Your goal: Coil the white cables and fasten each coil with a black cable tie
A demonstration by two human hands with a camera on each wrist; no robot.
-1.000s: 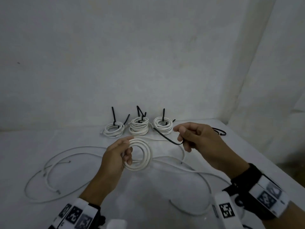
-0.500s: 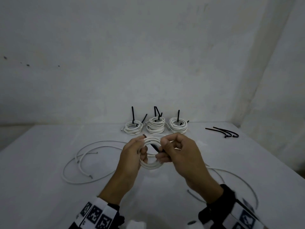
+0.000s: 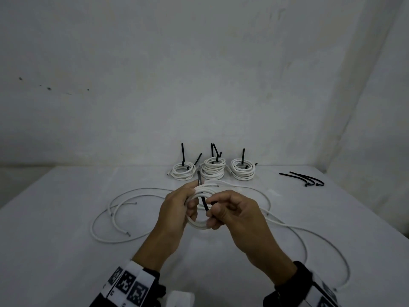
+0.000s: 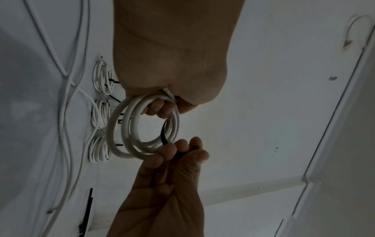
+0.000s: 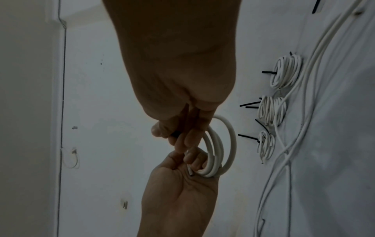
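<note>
White coil [image 3: 200, 224] sits gripped in left hand [image 3: 177, 209]; right hand [image 3: 234, 216] pinches black tie [image 3: 204, 203] threaded through it.

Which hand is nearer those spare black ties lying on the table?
Right. The right hand works at the coil, on the spare ties' side; the left hand sits farther over.

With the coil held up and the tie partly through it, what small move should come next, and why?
Probably bring the two ends of the black cable tie together and close it. The left hand grips the white cable coil, the right hand pinches the tie's lower end inside the ring, and its other end sticks up free behind the coil.
</note>
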